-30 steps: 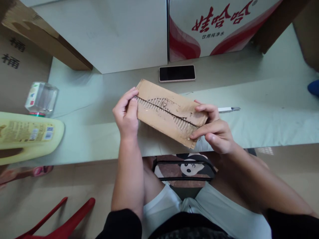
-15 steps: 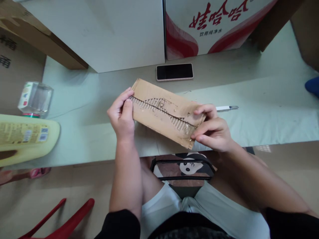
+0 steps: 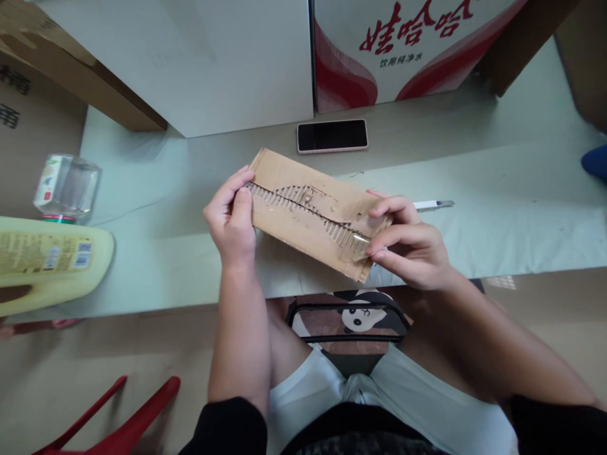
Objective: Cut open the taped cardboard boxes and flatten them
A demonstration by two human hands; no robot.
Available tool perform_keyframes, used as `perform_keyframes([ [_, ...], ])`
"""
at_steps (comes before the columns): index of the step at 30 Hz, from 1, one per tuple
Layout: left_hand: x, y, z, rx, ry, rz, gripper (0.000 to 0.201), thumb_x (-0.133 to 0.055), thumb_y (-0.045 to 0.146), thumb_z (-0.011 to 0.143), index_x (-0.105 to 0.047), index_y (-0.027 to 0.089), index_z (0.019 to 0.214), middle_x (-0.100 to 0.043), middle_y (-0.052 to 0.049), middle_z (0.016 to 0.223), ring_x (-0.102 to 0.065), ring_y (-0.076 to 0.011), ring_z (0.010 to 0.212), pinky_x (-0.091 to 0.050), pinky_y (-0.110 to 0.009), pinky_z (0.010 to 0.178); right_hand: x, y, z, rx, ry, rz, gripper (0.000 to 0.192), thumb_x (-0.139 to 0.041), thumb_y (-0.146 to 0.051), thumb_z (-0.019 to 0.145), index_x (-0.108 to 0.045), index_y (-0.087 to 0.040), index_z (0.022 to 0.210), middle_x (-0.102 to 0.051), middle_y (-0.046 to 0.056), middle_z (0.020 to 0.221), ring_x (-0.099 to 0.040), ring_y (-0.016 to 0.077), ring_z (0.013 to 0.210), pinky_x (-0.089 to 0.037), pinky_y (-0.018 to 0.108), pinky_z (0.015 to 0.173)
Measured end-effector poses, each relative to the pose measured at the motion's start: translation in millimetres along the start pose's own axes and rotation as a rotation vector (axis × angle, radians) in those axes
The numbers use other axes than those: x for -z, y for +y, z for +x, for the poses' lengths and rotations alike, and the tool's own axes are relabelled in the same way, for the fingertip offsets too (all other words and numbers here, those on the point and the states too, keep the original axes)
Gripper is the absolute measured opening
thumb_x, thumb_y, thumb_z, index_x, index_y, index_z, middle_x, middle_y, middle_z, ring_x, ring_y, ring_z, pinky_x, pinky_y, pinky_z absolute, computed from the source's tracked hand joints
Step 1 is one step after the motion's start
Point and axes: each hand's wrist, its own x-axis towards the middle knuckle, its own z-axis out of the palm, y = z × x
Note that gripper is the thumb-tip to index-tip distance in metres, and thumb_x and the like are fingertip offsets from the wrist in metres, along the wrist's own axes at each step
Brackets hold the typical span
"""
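A strip of brown corrugated cardboard (image 3: 303, 237) is held just above the pale green table (image 3: 497, 221), slanting down to the right. A long tear runs along its middle and bares the ribbed inner layer. My left hand (image 3: 232, 221) pinches its left end, thumb on top by the tear. My right hand (image 3: 410, 243) grips its right end, fingertips pressed on the torn edge.
A black phone (image 3: 332, 135) lies behind the cardboard. A white utility knife (image 3: 432, 205) rests right of my right hand. White boxes (image 3: 213, 63) and a red-printed carton (image 3: 403, 44) stand at the back. A yellow jug (image 3: 47, 259) and clear bottle (image 3: 66, 186) lie at left.
The cardboard stays between both hands. My right fingers have shifted slightly along the torn right end. The view has drifted a little, so everything sits slightly further left.
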Motion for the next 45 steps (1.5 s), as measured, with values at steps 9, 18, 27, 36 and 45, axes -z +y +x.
perform_keyframes([
  [9, -1.2, 0.7, -0.8, 0.003, -0.014, 0.008, 0.022, -0.062, 0.025, 0.091, -0.08, 0.022, 0.103, -0.078, -0.005, 0.119, -0.071, -0.025, 0.121, -0.051, -0.044, 0.116, -8.2, -13.5, -4.4, 0.067, 0.255, -0.142, 0.006, -0.071, -0.041, 0.09, -0.076, -0.039, 0.093, -0.063, 0.002, 0.093, -0.064, 0.0219, 0.1, -0.049, 0.053, 0.113],
  [18, -0.9, 1.0, -1.8, -0.014, -0.028, 0.042, 0.024, -0.059, 0.022, 0.092, -0.079, 0.021, 0.105, -0.078, -0.004, 0.12, -0.071, -0.0242, 0.122, -0.051, -0.042, 0.116, -18.5, -24.1, 1.6, 0.212, 0.066, -0.495, 0.018, -0.075, -0.018, 0.087, -0.075, -0.033, 0.097, -0.079, -0.003, 0.09, -0.067, 0.0236, 0.111, -0.049, 0.046, 0.101],
  [27, -1.0, 1.4, -1.9, -0.03, -0.013, 0.027, 0.027, -0.059, 0.017, 0.088, -0.081, 0.022, 0.102, -0.08, -0.002, 0.116, -0.073, -0.0227, 0.118, -0.055, -0.041, 0.111, -13.6, -21.8, -1.9, 0.189, 0.005, -0.617, 0.012, -0.064, -0.024, 0.093, -0.074, -0.031, 0.09, -0.081, -0.006, 0.094, -0.067, 0.0267, 0.123, -0.033, 0.049, 0.111],
  [36, -2.1, 3.2, -1.9, -0.024, 0.002, -0.015, 0.027, -0.061, 0.014, 0.086, -0.083, 0.022, 0.101, -0.081, -0.002, 0.112, -0.074, -0.0227, 0.115, -0.056, -0.041, 0.109, -12.6, -13.6, -8.6, 0.283, -0.042, -0.627, 0.023, -0.054, -0.036, 0.097, -0.076, -0.037, 0.1, -0.081, -0.009, 0.101, -0.065, 0.0278, 0.127, -0.035, 0.052, 0.11],
  [45, -2.7, 4.6, -1.2, -0.011, -0.008, 0.002, 0.026, -0.061, 0.017, 0.086, -0.082, 0.02, 0.1, -0.081, -0.002, 0.112, -0.074, -0.0227, 0.115, -0.056, -0.041, 0.109, -14.3, -23.0, -8.7, 0.432, 0.104, -0.568, 0.021, -0.055, -0.029, 0.091, -0.069, -0.031, 0.074, -0.077, -0.01, 0.074, -0.071, 0.0196, 0.087, -0.043, 0.047, 0.092],
])
